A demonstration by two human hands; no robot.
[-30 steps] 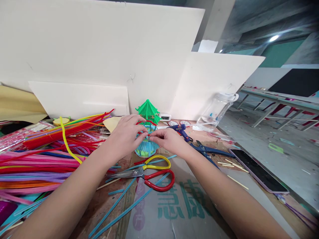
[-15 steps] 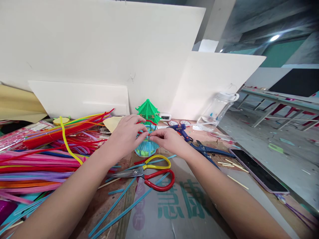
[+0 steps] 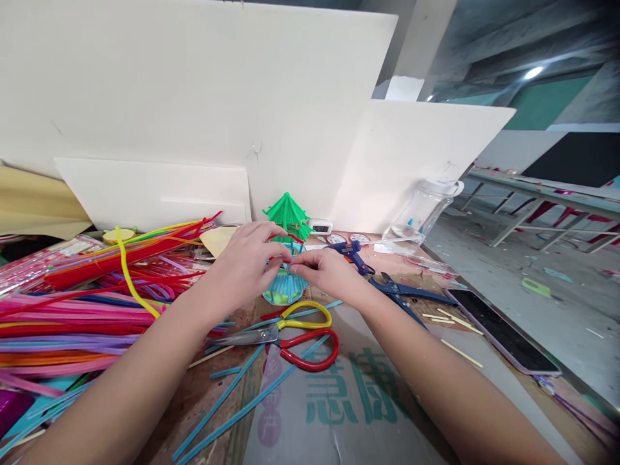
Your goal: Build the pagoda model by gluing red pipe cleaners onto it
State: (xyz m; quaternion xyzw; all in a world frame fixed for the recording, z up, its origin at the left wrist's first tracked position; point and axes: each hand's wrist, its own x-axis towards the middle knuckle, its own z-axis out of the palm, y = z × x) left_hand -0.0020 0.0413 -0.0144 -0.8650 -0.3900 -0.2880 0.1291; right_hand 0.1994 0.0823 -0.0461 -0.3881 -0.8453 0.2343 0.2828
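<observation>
A small tower made of pipe cleaners stands at the middle of the table, with a green tiered roof (image 3: 289, 217) on top and a light blue flared skirt (image 3: 287, 288) below. My left hand (image 3: 248, 261) and my right hand (image 3: 323, 271) meet at its middle, fingertips pinched together on a thin red pipe cleaner (image 3: 290, 238) that runs across the blue part. Both hands cover much of the tower's centre, so how the red piece is fixed stays hidden.
Piles of coloured pipe cleaners (image 3: 72, 303) fill the left. Red-and-yellow scissors (image 3: 290, 332) lie just before the tower, blue cut strips (image 3: 232, 397) around them. A blue glue gun (image 3: 353, 255), blue pliers (image 3: 402, 294), a phone (image 3: 504, 332), a clear jar (image 3: 421, 210) and white boards (image 3: 194, 97) stand right and behind.
My fingertips have shifted slightly closer together at the tower's middle. Nothing else has visibly moved.
</observation>
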